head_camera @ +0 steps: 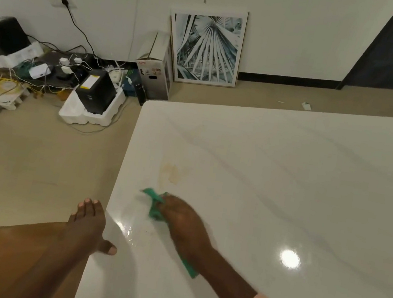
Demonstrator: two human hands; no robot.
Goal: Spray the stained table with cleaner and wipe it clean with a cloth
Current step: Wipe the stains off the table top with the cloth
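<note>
green cloth bunched under right hand, fingers clamped on it, flat on wet tabletop to scrub | yellowish stain just beyond, unwiped | left hand fingers spread, bracing tabletop edge for leverage

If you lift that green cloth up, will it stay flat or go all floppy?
Probably floppy: the cloth is bunched and creased under the right hand, with a loose end trailing out by the wrist. It likely weighs little, since it looks thin. It may be damp, as wet streaks shine on the table beside it.
</note>
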